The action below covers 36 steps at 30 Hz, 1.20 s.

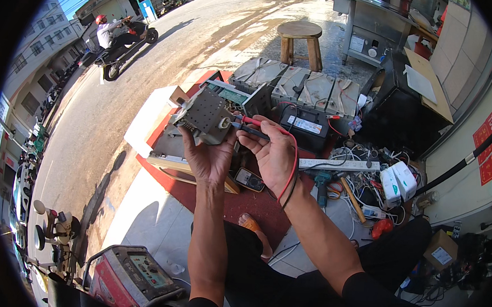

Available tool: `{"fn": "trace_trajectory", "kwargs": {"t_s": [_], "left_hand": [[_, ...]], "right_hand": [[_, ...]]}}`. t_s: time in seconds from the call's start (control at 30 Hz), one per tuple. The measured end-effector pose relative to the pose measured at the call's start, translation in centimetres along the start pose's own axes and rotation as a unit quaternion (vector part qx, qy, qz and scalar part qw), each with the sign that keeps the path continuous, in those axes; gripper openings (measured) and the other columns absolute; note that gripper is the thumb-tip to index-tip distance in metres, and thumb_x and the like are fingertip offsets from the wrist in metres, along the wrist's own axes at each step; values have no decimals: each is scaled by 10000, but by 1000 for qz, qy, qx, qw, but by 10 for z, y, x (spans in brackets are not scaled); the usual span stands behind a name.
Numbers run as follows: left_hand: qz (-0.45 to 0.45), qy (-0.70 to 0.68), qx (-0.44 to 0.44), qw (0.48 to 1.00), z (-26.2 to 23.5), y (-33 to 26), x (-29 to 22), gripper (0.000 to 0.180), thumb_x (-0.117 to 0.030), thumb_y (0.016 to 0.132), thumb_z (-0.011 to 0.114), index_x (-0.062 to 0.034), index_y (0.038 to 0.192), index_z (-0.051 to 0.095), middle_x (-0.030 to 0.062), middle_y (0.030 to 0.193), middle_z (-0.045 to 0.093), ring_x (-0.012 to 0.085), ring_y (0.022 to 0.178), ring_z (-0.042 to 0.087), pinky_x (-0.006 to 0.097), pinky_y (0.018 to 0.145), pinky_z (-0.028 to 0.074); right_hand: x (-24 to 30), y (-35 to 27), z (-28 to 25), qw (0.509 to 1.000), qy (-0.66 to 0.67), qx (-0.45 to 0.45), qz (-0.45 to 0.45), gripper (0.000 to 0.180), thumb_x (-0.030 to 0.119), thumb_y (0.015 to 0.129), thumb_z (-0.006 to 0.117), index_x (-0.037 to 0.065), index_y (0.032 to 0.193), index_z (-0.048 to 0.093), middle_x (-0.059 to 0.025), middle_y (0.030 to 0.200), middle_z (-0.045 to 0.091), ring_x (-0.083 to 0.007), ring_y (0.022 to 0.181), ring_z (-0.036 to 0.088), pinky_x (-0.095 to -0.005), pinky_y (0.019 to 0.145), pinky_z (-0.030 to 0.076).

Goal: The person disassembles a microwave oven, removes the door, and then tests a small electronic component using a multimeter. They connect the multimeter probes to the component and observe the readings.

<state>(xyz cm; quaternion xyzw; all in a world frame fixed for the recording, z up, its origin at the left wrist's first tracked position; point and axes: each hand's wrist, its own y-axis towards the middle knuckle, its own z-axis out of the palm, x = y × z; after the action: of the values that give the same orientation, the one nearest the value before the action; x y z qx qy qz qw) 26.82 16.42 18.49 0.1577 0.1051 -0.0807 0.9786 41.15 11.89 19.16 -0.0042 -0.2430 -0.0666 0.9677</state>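
Note:
My left hand (208, 159) is closed on a grey metal magnetron (203, 113), gripping it from below; its top plate is dotted with small holes. A pale terminal socket (225, 123) faces my right hand. Pinched in my right hand (272, 155) are two test probes, a red probe (252, 121) and a black probe (254, 132). Their tips are at the socket; whether both touch metal is too small to tell. Red and black leads hang over my right wrist. Below lies a multimeter (250, 180), on the red mat (197, 197).
An opened appliance casing (169, 148) stands beyond my left hand. Several grey batteries (288, 85) and a black battery (305, 126) sit ahead. Cables, a drill (322, 184) and a hammer (354, 201) clutter the right. A red generator (129, 279) stands lower left. A motorbike rider (112, 33) is on the road.

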Motion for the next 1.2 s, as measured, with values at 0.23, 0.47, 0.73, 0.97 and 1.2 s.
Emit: {"fn": "trace_trajectory", "kwargs": {"t_s": [0.23,0.47,0.73,0.97,1.2], "left_hand": [[-2,1,-12,1000,1,2,0,736,-489,939,779,-86,1496,515,196,1477,575,401,1368,541,567,1173,443],[34,-6,-46,998,-9,7,0,829,-512,910,795,-97,1546,462,207,1512,539,490,1376,504,624,1160,453],[13,30,-26,999,-22,10,-3,888,-627,933,709,-101,1587,418,298,1554,462,508,1351,518,644,940,566],[-39,30,22,999,-17,4,-1,915,-622,929,715,-61,1584,411,300,1535,491,494,1368,519,662,1054,487],[-33,31,2,999,-16,3,0,902,-627,924,716,-70,1575,431,260,1544,498,493,1391,500,660,1100,444]], "right_hand": [[5,-4,2,1000,1,-7,14,322,153,1080,524,-64,1307,595,-184,1126,708,-308,961,759,-391,889,643],[-4,-24,2,964,-208,74,-146,308,184,1113,559,5,1360,594,-136,1180,683,-234,931,754,-321,822,630],[-19,-14,-4,959,-221,73,-160,283,184,1098,598,22,1330,603,-122,1169,682,-198,900,751,-287,775,617],[-25,-11,-5,955,-229,69,-175,250,162,1100,593,23,1307,609,-108,1157,693,-178,884,747,-262,748,603],[-25,-9,-10,948,-251,75,-180,246,149,1101,588,20,1309,610,-115,1167,700,-172,898,746,-250,745,598]]}}
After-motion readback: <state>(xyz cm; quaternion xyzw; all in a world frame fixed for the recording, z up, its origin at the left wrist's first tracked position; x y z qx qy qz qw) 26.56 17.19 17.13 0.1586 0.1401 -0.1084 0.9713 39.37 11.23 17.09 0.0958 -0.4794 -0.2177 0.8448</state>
